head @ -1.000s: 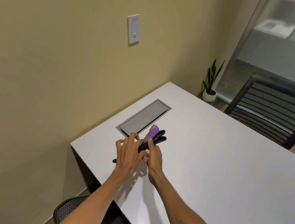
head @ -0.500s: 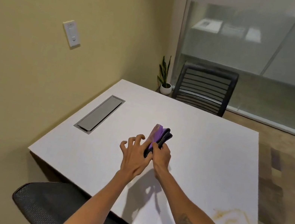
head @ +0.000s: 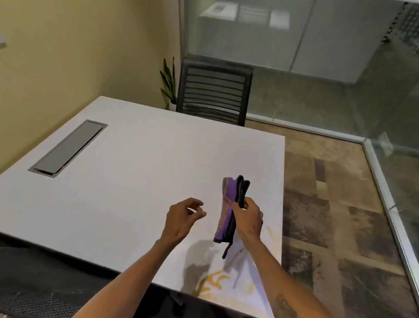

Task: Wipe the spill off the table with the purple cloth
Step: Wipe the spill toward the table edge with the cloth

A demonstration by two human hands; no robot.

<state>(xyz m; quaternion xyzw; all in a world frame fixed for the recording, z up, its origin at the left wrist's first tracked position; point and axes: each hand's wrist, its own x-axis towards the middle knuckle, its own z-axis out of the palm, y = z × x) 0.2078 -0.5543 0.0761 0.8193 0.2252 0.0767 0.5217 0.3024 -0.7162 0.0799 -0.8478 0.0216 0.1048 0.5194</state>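
Nearest to us, the seat of a dark mesh chair sits tucked under the near edge of the white bench. Just past it, on the near right corner of the bench, lies the spill: orange-yellow streaks and smears running up along the right edge toward our right hand.

Our right hand is clamped on a folded bundle held upright above the bench, the purple cloth on its left side and a black cloth pressed against it on the right, with a dark strap or corner dangling below. We judge it is held off the surface because the purple piece has yet to be separated from the black one before wiping. Our left hand hovers just beside the bundle, fingers loosely curled and apart, gripping nothing, well placed to pinch the purple layer free.

The bundle hangs almost over the upper part of the spill, so little travel is needed once the cloth is ready. No wiping has begun, by the look of the streaks.

Farther off, a grey cable hatch is set into the left side of the bench. Beyond the far edge stand a second black chair and a small potted plant by the glass wall.
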